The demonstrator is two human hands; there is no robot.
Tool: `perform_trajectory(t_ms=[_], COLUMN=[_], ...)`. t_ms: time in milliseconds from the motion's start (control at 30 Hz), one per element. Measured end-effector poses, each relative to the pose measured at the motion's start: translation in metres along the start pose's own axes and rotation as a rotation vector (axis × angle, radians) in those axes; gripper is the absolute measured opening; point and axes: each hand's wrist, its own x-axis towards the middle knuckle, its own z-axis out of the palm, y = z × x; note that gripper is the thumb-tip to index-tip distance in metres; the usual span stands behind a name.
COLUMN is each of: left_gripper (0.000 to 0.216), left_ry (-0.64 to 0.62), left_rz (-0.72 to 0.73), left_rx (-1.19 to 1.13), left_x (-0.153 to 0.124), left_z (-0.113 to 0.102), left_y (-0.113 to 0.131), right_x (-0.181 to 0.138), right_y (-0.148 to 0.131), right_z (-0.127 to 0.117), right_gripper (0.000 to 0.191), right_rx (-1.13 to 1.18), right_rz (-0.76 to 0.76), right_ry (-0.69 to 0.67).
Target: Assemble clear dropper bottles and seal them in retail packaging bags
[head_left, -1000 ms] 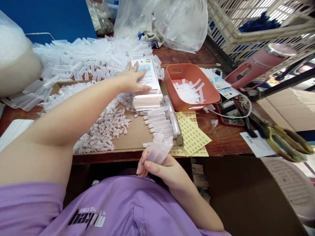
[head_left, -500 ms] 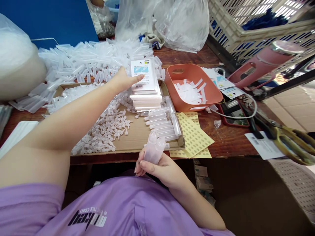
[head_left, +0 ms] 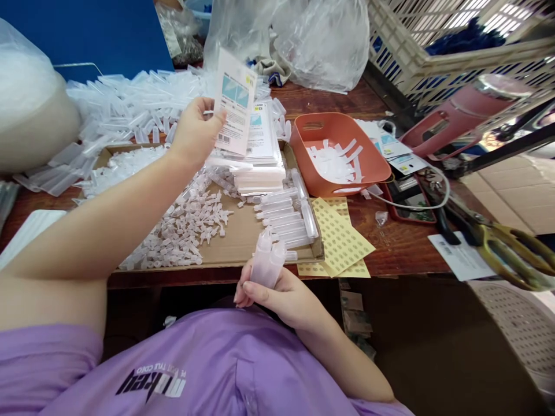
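Note:
Between the thumb and fingers of my left hand (head_left: 197, 130) is a printed card (head_left: 235, 104) with blue pictures and a barcode, tilted upright. Just behind it, a stack of similar cards (head_left: 265, 136) sits at the back of a shallow cardboard tray (head_left: 232, 231). Close to my body, my right hand (head_left: 277, 294) is wrapped round two translucent plastic bottles (head_left: 267, 266) with pointed tips up. In the tray lie a row of capped bottles (head_left: 284, 219) at the right and many small nozzle caps (head_left: 186, 231) at the left.
Behind the tray spreads a heap of clear tubes (head_left: 143, 104). An orange basket (head_left: 303, 156) with white strips stands to the right, beside yellow sticker sheets (head_left: 342, 237). Farther right are scissors (head_left: 511, 248), a phone (head_left: 410, 199) and a pink bottle (head_left: 463, 118).
My left hand has lifted a card off the stack and drawn it up and to the left. My right hand keeps hold of the two bottles, nearly still.

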Motion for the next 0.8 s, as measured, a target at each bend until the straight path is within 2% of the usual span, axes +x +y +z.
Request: perform_trajectory(t_ms=[67,133,267,367,433,567,700,800], left_gripper=[0.023,0.029,0.040,0.036,0.029,0.033,0.028,0.026], left_ry=[-0.057,-0.145,-0.138,-0.115,-0.104,-0.116,-0.223,-0.324], left_rz=[-0.036,-0.081,-0.334,-0.487,-0.568,-0.660,-0.689,-0.694], left_rx=[-0.331,-0.558,-0.790,-0.919,-0.998,-1.120,-1.096,-1.045], left_x=[-0.027,-0.059,-0.120,-0.151,-0.164,-0.178,-0.188,-0.197], left_z=[-0.005,-0.010,-0.018,-0.022,-0.024,-0.026,-0.026,-0.026], left_y=[0.012,0.020,0.020,0.010,0.002,-0.011,-0.020,-0.023], right_x=[-0.004,-0.007,-0.005,-0.001,-0.001,-0.004,-0.007,-0.005], right_y=[-0.002,-0.004,-0.001,0.007,0.013,0.020,0.017,0.014], right_z=[0.000,0.001,0.004,0.007,0.009,0.008,0.010,0.016], right_gripper=[0.037,0.035,0.040,0.042,0.041,0.041,0.041,0.042], right_rx=[-0.017,-0.032,-0.020,0.021,0.049,0.109,0.131,0.145], right_rz=[-0.016,-0.029,0.085,0.195,0.244,0.312,0.333,0.359], right_ry=[-0.038,-0.111,-0.282,-0.311,-0.293,-0.293,-0.300,-0.254])
